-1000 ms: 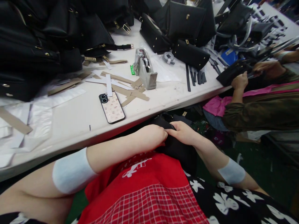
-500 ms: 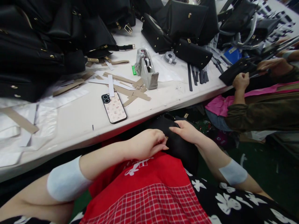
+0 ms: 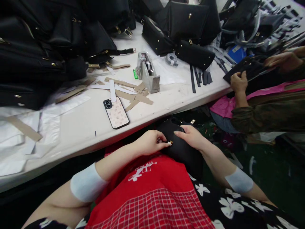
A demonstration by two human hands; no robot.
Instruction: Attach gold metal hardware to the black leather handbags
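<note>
A black handbag (image 3: 184, 157) with small gold hardware rests on my lap, against the red apron (image 3: 152, 171). My right hand (image 3: 192, 136) grips its upper edge, thumb on the near side and the other fingers hidden behind. With thumb and fingertips pinched together, my left hand (image 3: 151, 142) is at the gold fitting (image 3: 171, 142) on the bag's front. A tiny whitish bit shows at those fingertips, too small to name. Past my right hand, another gold piece (image 3: 193, 121) shows on the bag's far side.
On the white table (image 3: 78, 127) lie a phone (image 3: 116, 113), cardboard strips (image 3: 131, 95) and a tape dispenser (image 3: 149, 73). Black bags (image 3: 188, 20) crowd the back and left. To the right, a co-worker's hands (image 3: 239, 82) hold a black piece.
My left hand has shifted slightly and its fingertips have opened out a little, exposing the gold fitting and a whitish bit. My right hand keeps its grip. The co-worker's near hand has moved left.
</note>
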